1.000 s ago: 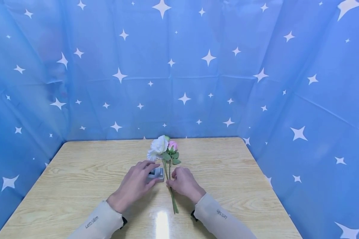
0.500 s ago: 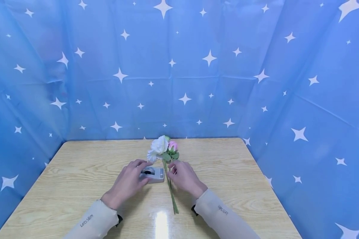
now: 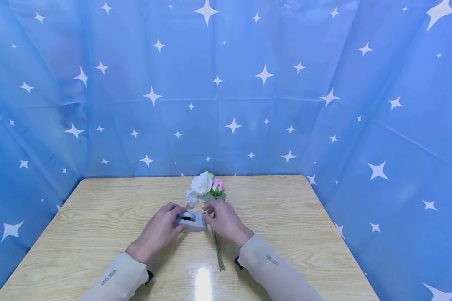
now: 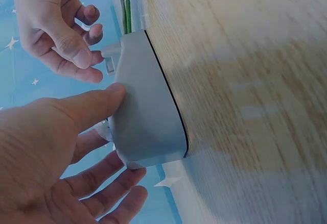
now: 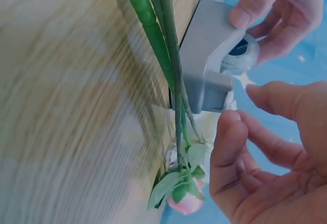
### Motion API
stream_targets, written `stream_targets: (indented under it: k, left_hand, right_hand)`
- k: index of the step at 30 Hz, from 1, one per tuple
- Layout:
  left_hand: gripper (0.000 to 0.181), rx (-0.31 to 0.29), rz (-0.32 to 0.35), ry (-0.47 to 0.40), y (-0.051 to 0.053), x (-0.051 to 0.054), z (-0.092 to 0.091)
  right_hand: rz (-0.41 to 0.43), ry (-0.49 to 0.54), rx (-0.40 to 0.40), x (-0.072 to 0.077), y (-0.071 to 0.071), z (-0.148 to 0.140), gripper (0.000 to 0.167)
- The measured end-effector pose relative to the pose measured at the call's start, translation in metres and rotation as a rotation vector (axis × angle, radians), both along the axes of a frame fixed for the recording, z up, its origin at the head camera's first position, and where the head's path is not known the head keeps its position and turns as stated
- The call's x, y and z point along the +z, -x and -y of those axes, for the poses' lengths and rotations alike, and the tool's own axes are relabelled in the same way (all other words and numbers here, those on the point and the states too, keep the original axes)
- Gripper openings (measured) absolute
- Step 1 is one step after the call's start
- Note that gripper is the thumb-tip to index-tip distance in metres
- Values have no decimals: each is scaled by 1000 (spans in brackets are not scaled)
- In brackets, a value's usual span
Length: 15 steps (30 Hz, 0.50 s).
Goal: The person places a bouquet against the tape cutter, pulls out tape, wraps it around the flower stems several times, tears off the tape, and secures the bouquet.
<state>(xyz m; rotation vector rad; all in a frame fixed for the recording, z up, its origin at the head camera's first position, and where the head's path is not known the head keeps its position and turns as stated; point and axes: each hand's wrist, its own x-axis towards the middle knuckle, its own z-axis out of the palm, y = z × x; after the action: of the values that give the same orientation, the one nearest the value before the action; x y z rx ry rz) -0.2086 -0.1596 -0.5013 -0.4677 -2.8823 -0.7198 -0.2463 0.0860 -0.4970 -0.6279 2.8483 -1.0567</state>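
Note:
A grey tape dispenser [image 3: 191,226] with a roll of clear tape [image 5: 242,53] stands on the wooden table. My left hand [image 3: 156,230] holds its left end, thumb [image 4: 115,96] on the near side and fingers on the far side. At the cutter end my right hand [image 3: 226,220] hovers with bent fingers, thumb apart from the index finger; I see nothing held between them. Artificial flowers lie just right of the dispenser: a white bloom [image 3: 201,184], a pink bud [image 3: 218,185] and green stems [image 3: 219,253], partly hidden under my right hand.
The wooden table [image 3: 286,217] reaches back to a blue curtain [image 3: 248,113] with white stars, which also hangs along the left and right sides. A bright light reflection [image 3: 203,284] shows near the front of the table.
My right hand has moved left from above the stems to the dispenser's cutter end. My left hand has slid back left along the dispenser, uncovering the tape roll. The flowers stay put.

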Motion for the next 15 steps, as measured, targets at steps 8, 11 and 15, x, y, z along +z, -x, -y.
stream_targets:
  k: [8, 11, 15]
  left_hand:
    - [50, -9, 14, -29, 2, 0, 0]
    - [48, -18, 17, -42, 4, 0, 0]
    - [47, -26, 16, -49, 6, -1, 0]
  right_hand:
    - [-18, -31, 19, 1, 2, 5, 20]
    - [-29, -38, 46, 1, 4, 6, 16]
    - [-26, -50, 70, -1, 8, 7, 11]
